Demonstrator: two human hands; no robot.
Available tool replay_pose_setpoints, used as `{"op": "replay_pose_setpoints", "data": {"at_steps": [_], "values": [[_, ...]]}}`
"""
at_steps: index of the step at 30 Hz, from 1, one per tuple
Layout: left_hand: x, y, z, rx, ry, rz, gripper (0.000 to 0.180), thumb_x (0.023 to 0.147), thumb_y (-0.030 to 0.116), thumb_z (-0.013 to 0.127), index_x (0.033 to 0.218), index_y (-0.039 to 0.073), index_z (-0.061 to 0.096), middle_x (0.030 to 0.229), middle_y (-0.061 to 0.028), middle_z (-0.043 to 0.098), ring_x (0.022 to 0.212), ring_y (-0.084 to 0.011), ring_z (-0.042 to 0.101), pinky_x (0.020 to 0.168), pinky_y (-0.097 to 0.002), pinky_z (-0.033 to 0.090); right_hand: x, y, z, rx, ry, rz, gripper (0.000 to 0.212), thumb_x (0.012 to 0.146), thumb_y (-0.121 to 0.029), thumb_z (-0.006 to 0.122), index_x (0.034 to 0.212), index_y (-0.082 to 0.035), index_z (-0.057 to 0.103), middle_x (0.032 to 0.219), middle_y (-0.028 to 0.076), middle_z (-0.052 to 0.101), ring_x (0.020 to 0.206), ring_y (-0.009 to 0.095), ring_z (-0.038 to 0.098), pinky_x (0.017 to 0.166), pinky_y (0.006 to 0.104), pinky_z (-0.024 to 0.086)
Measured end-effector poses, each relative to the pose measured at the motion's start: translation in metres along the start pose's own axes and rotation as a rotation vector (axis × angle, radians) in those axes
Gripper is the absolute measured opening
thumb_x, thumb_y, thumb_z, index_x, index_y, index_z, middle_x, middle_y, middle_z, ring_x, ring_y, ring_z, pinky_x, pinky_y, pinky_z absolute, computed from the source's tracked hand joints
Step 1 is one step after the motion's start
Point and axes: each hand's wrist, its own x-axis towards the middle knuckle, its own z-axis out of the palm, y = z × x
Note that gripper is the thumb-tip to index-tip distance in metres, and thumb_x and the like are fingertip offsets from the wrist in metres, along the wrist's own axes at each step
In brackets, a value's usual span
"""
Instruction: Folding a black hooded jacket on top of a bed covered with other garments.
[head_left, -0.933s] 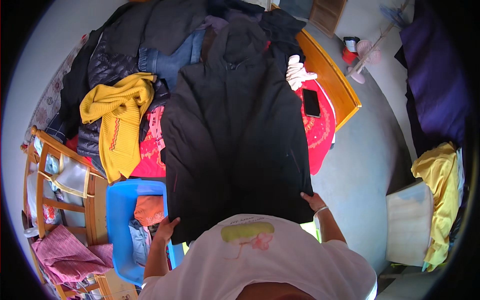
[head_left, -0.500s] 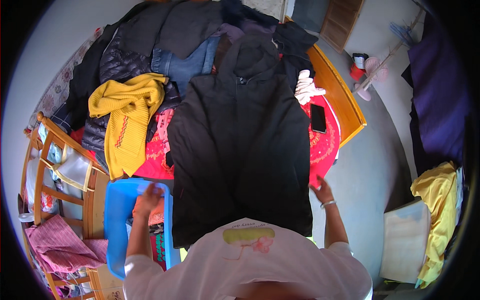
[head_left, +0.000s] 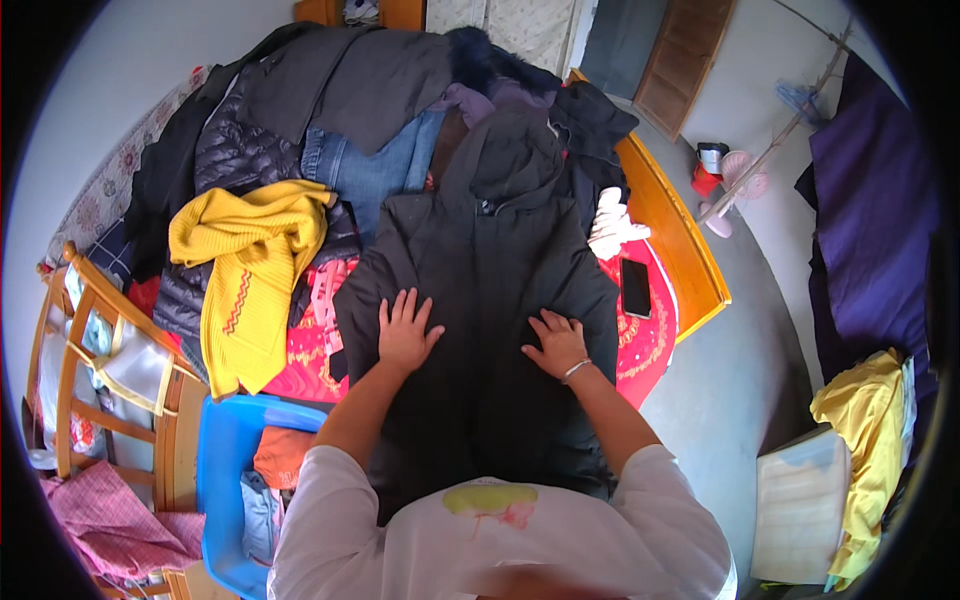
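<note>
A black hooded jacket (head_left: 470,310) lies front up over the red bedding, its hood (head_left: 508,160) pointing away from me. My left hand (head_left: 408,335) rests flat on the jacket's left part with the fingers spread. On its right part lies my right hand (head_left: 558,345), palm down, fingers somewhat apart, a bracelet at the wrist. Neither hand grips anything. The jacket's lower end disappears under my white shirt front. Left of the jacket are a mustard-yellow knit sweater (head_left: 255,270) and a dark quilted puffer jacket (head_left: 235,140).
A blue plastic tub (head_left: 225,470) with folded clothes stands at lower left, near a wooden chair (head_left: 110,400). Dark garments and jeans (head_left: 375,165) are heaped at the back. A black phone (head_left: 635,288) lies right of the jacket, beside the bed's wooden edge (head_left: 680,220).
Both hands have come inward from either side of the jacket and now press on its front. The view has tilted a little, showing more of the far wall.
</note>
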Motion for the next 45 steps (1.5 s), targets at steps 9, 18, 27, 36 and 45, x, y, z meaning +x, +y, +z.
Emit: {"op": "replay_pose_setpoints", "data": {"at_steps": [9, 18, 27, 36, 45], "values": [[0.03, 0.014, 0.02, -0.091, -0.016, -0.002, 0.058, 0.084, 0.049, 0.051, 0.129, 0.011, 0.047, 0.139, -0.0143, 0.035, 0.132, -0.029, 0.027, 0.107, -0.0506, 0.016, 0.163, 0.09, -0.037, 1.055, 0.11, 0.309, 0.035, 0.084, -0.022, 0.063, 0.111, 0.0, 0.059, 0.091, 0.007, 0.066, 0.073, 0.012, 0.062, 0.063, 0.0249, 0.049], [0.029, 0.01, 0.044, -0.128, 0.06, -0.014, 0.058, 0.082, 0.046, 0.055, 0.128, 0.012, 0.047, 0.139, -0.0145, 0.035, 0.132, -0.0305, 0.026, 0.106, -0.0507, 0.02, 0.291, 0.126, -0.018, 1.416, 0.24, 0.733, 0.063, 0.085, -0.014, 0.06, 0.138, -0.005, 0.028, 0.112, 0.011, 0.058, 0.073, 0.017, 0.063, 0.057, 0.0283, 0.053], [0.029, 0.01, 0.043, -0.17, 0.031, -0.022, 0.057, 0.082, 0.043, 0.055, 0.129, 0.012, 0.045, 0.14, -0.0146, 0.033, 0.133, -0.0314, 0.025, 0.107, -0.0499, 0.018, 0.321, 0.12, -0.014, 1.684, 0.373, 0.833, 0.087, 0.079, -0.011, 0.067, 0.144, -0.015, 0.009, 0.119, 0.013, 0.052, 0.075, 0.019, 0.062, 0.061, 0.0303, 0.053], [0.029, 0.012, 0.042, -0.152, 0.063, -0.016, 0.056, 0.082, 0.044, 0.055, 0.126, 0.011, 0.048, 0.139, -0.014, 0.035, 0.132, -0.0304, 0.027, 0.106, -0.0495, 0.019, 0.314, 0.12, -0.011, 1.376, 0.379, 0.795, 0.067, 0.078, -0.014, 0.068, 0.135, -0.009, 0.034, 0.094, 0.008, 0.059, 0.071, 0.013, 0.059, 0.058, 0.0265, 0.049], [0.029, 0.011, 0.043, -0.167, 0.045, -0.02, 0.056, 0.081, 0.041, 0.058, 0.127, 0.011, 0.047, 0.139, -0.0136, 0.035, 0.132, -0.0307, 0.026, 0.106, -0.0489, 0.019, 0.309, 0.126, -0.014, 1.836, 0.425, 0.786, 0.086, 0.079, -0.007, 0.064, 0.144, -0.015, 0.008, 0.125, 0.013, 0.046, 0.089, 0.025, 0.061, 0.071, 0.0341, 0.053]]}}
